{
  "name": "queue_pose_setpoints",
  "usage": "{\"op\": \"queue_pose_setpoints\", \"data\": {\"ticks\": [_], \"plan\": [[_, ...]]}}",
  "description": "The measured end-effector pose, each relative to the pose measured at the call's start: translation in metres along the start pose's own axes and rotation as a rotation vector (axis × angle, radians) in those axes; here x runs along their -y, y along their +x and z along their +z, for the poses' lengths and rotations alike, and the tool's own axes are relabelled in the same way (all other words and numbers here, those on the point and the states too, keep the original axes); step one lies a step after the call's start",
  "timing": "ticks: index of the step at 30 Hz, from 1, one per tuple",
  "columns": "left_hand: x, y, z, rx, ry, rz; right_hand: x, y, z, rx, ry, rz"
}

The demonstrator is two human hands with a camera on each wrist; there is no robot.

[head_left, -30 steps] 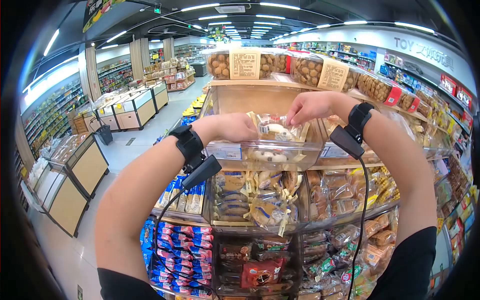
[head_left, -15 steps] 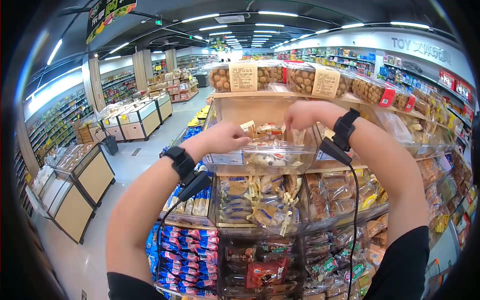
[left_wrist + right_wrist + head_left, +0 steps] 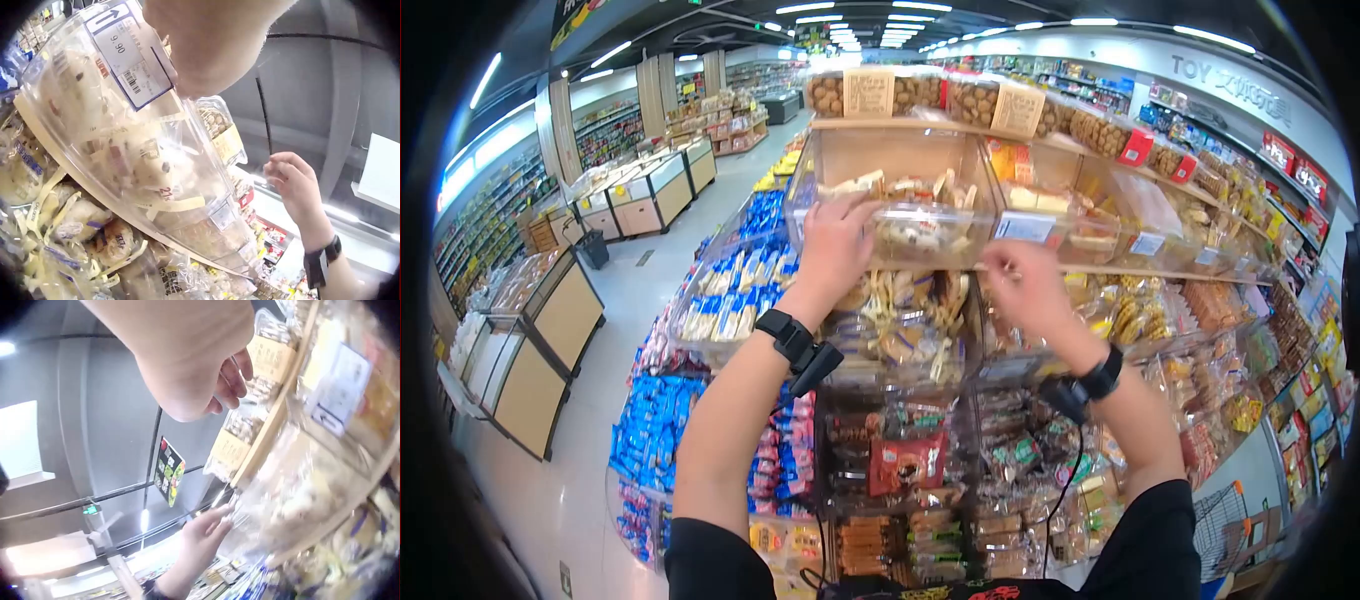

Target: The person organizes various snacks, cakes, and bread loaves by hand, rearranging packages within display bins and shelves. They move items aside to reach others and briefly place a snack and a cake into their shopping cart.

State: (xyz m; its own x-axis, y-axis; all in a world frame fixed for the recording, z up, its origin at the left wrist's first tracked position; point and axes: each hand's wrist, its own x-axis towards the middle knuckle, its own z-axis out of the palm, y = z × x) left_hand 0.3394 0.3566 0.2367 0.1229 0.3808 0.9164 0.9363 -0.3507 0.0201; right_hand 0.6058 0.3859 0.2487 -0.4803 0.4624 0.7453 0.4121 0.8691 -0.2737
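Note:
In the head view, my left hand (image 3: 837, 245) is at the left front of a clear plastic bin (image 3: 805, 205), its fingers stretched toward the rim. The left wrist view has this hand overlapping the edge of a 9.90 price label (image 3: 128, 56). Inside the bin lie wrapped buns (image 3: 925, 235), pale with dark spots, seen through the front wall. My right hand (image 3: 1025, 285) hangs in front of the shelf, right of that bin and below a neighbouring price label (image 3: 1025, 228). Its fingers curl loosely around nothing.
Clear tubs of round cookies (image 3: 975, 103) line the top shelf. Lower tiers hold wrapped breads (image 3: 905, 335), a red packet (image 3: 907, 463) and blue packets (image 3: 650, 430). A shopping cart (image 3: 1225, 525) stands at lower right. An aisle with low display counters (image 3: 550, 340) runs along the left.
Both hands were inside the bin at the wrapped buns. The right hand has come out, down and toward me; the left has drawn back to the bin's left front. The view has shifted.

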Motion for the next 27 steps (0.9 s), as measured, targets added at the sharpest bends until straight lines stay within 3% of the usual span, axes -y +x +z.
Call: {"op": "queue_pose_setpoints", "data": {"ticks": [3,4,5,6,7,8,11,13,16,18,19,21,22,23,24,25,27], "plan": [[-0.038,-0.048,-0.02,0.097,-0.146,-0.153,0.012,-0.097,0.049,0.42,-0.063,-0.023],[-0.043,-0.083,-0.015,0.179,-0.132,-0.151,0.014,-0.125,0.062,0.584,0.007,0.075],[-0.062,-0.111,-0.018,0.437,-0.156,-0.31,0.01,-0.147,0.076,0.737,0.068,0.162],[-0.08,-0.134,-0.028,0.702,-0.136,-0.403,-0.007,-0.179,0.1,0.72,0.128,0.18],[-0.074,-0.181,-0.01,0.879,-0.184,-0.431,0.003,-0.18,0.102,0.912,0.142,0.458],[-0.089,-0.2,-0.014,1.015,-0.107,-0.587,-0.005,-0.198,0.116,0.872,0.173,0.515],[-0.1,-0.269,0.002,1.087,-0.265,-0.661,-0.02,-0.232,0.145,0.789,0.14,0.534],[-0.104,-0.292,0.015,0.986,-0.352,-0.812,-0.025,-0.244,0.154,0.75,0.072,0.5],[-0.106,-0.303,0.025,0.823,-0.347,-0.729,-0.031,-0.265,0.168,0.697,-0.036,0.489],[-0.109,-0.297,0.016,0.85,-0.39,-0.779,-0.041,-0.272,0.168,0.504,0.676,0.844],[-0.11,-0.293,0.013,0.88,-0.432,-0.835,-0.058,-0.286,0.184,0.494,0.665,0.853],[-0.106,-0.294,0.006,0.808,-0.459,-0.778,-0.055,-0.281,0.171,0.504,0.699,0.658],[-0.102,-0.286,-0.002,0.732,-0.577,-0.748,-0.024,-0.256,0.138,0.532,0.843,0.816],[-0.1,-0.275,-0.01,0.662,-0.697,-0.709,-0.011,-0.241,0.115,0.547,0.936,0.842],[-0.1,-0.251,-0.022,0.622,-1.045,-0.791,0.0,-0.225,0.093,0.581,0.999,0.834],[-0.103,-0.211,-0.049,0.768,-0.761,-0.715,0.006,-0.208,0.073,0.617,1.058,0.826],[-0.103,-0.161,-0.07,0.77,-0.889,-0.814,0.009,-0.17,0.042,0.699,0.94,0.747]]}}
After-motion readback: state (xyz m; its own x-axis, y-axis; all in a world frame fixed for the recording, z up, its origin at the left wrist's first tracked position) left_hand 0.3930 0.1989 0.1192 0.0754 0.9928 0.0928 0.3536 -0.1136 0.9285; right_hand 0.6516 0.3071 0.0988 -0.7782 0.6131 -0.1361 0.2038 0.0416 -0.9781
